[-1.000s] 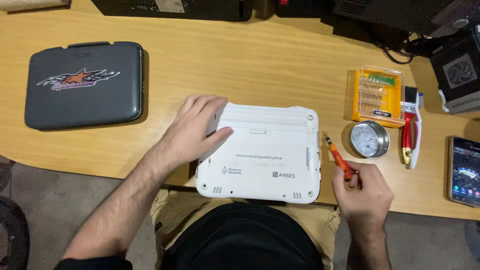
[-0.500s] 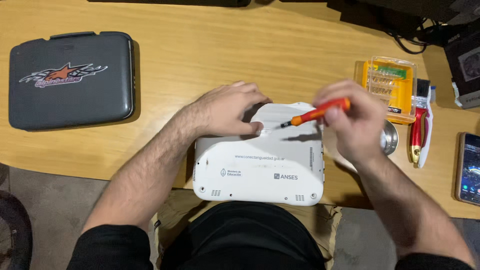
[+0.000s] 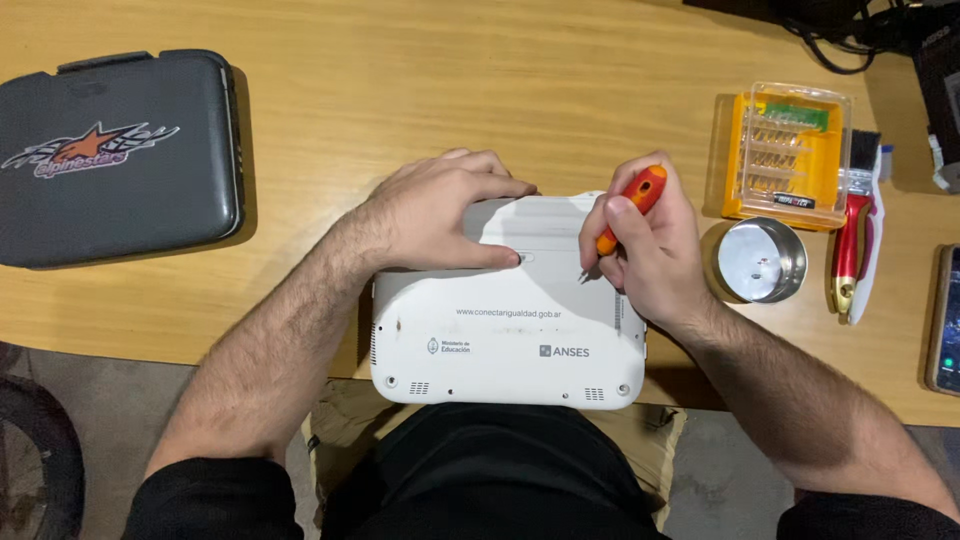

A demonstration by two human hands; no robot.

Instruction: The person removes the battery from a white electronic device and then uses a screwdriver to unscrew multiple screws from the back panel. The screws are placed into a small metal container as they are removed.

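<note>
Head view: at lower centre, a white netbook point(image 3: 505, 320) lies underside-up on the wooden desk point(image 3: 400, 90), pinned flat by the left hand point(image 3: 440, 215). An orange screwdriver point(image 3: 625, 208) is gripped by the right hand point(image 3: 650, 250), fingers curled shut. The rigid, smooth plastic shell seems light and is best held at its edges.

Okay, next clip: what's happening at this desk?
A person sits at a wooden desk with a white laptop lying bottom-up at its front edge. The left hand presses flat on the laptop's far part. The right hand grips an orange screwdriver, tip down on the casing. A yellow bit set, a small metal dish and a red-handled brush lie to the right, and a grey case to the left.
</note>
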